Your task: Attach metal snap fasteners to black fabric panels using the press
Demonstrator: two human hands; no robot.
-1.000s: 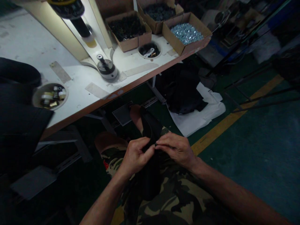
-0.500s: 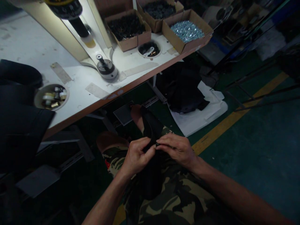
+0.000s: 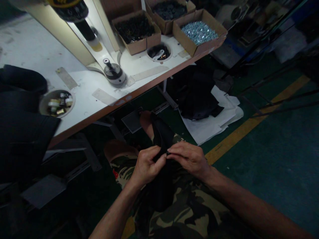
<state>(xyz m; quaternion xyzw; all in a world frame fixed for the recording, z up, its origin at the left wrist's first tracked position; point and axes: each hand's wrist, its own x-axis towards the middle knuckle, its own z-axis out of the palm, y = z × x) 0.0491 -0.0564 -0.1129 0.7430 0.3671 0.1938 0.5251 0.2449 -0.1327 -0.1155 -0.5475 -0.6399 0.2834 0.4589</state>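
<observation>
A strip of black material (image 3: 161, 189), fabric or leather, lies across my lap over camouflage-patterned clothing. My left hand (image 3: 149, 164) is closed on it, with the thumb pressed near its upper part. Close beside, my right hand (image 3: 188, 156) pinches a tiny dark piece (image 3: 167, 153) between thumb and fingertips, right against the black material. That piece is too small and dim to name. The fingertips of both hands almost meet there.
The white workbench (image 3: 84, 113) carries a press (image 3: 113, 73), a cup of metal dies (image 3: 58, 103) and cardboard boxes of small parts, one holding shiny pieces (image 3: 199, 33). Black goods (image 3: 17, 132) hang over its left edge. More black pieces (image 3: 199, 99) lie on white sheeting on the floor.
The view has shifted very slightly, so the bench appears a little further right. Both hands keep the same hold on the black material and the tiny piece.
</observation>
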